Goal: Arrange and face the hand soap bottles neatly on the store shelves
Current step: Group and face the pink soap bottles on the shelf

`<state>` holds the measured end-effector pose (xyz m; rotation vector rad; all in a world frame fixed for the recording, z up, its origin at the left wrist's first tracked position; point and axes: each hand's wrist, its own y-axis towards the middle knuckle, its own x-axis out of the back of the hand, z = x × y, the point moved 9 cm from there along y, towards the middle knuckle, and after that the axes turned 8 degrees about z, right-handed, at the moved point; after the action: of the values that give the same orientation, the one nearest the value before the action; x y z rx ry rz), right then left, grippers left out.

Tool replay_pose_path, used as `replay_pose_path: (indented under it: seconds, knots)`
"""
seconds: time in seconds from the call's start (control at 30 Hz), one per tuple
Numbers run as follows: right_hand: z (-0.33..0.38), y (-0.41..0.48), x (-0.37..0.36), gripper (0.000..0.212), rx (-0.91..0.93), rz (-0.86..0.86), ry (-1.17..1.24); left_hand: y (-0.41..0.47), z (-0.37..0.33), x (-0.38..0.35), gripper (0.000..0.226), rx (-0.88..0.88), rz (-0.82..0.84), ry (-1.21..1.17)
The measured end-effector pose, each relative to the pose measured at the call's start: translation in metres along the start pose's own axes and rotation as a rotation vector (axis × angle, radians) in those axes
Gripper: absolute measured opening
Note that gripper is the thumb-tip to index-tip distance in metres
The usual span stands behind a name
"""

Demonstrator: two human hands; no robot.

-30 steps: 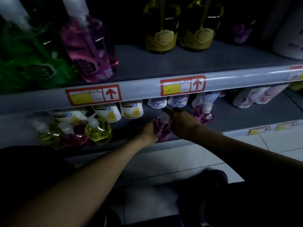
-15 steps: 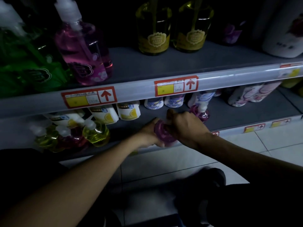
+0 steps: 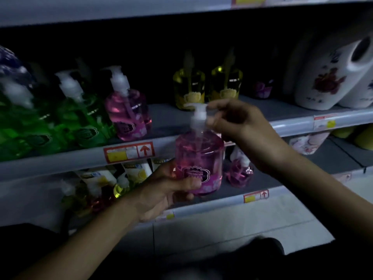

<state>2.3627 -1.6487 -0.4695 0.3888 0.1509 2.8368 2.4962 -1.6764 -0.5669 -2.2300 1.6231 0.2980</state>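
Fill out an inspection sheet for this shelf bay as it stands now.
Surface: grey middle shelf, open gap beside the shelved pink bottle.
Job's things: held pink bottle upright, label facing camera, in front of the shelves; green bottles and yellow bottles on the middle shelf.
Clutter: small mixed bottles on the lower shelf.
Hands: left hand grips the bottle body; right hand pinches its pump.
Cables: nothing seen.
Surroundings: white jug at right; tiled floor; dim lighting.
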Motion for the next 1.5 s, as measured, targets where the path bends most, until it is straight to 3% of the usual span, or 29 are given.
replay_pose_path:
  seconds: [0.07, 0.23, 0.4, 0.5, 0.57, 0.73, 0.83, 1.13, 1.33, 1.4, 1.5]
  knots:
    - [0.007, 0.002, -0.008, 0.031, 0.010, 0.021, -0.187, -0.005, -0.021, 0.006, 0.035, -0.110, -0.080, 0.016]
    - [0.019, 0.007, -0.043, 0.074, 0.091, 0.199, -0.143, -0.009, -0.064, 0.021, 0.050, -0.300, -0.271, 0.210]
    - [0.029, 0.031, -0.036, 0.074, 0.210, 0.066, -0.099, -0.023, -0.098, 0.029, 0.052, -0.325, -0.367, 0.433]
    - [0.026, 0.048, -0.027, 0.076, 0.225, -0.024, -0.131, -0.061, -0.133, 0.048, 0.045, -0.453, -0.808, 0.978]
    - [0.020, 0.059, -0.023, 0.075, 0.202, -0.066, -0.199, -0.076, -0.149, 0.048, 0.048, -0.535, -0.981, 1.264]
    - [-0.003, 0.083, -0.027, 0.077, 0.142, -0.066, -0.263, -0.057, -0.136, 0.073, 0.071, -0.332, -0.914, 1.358]
    - [-0.014, 0.092, -0.037, 0.079, 0.118, -0.009, -0.236, -0.048, -0.134, 0.078, 0.079, -0.305, -0.909, 1.379]
    - [-0.016, 0.091, -0.046, 0.073, 0.111, 0.120, -0.145, -0.044, -0.135, 0.079, 0.071, -0.343, -0.990, 1.406]
    - [-0.011, 0.080, -0.050, 0.088, 0.063, 0.173, -0.325, -0.044, -0.138, 0.065, 0.063, -0.357, -1.054, 1.383]
    - [-0.003, 0.073, -0.031, 0.076, 0.033, 0.115, -0.456, -0.047, -0.144, 0.043, 0.052, -0.490, -1.092, 1.398]
    - [0.012, 0.053, 0.046, 0.034, -0.028, -0.226, -0.602, -0.031, -0.142, 0.000, 0.032, -0.678, -0.932, 1.373]
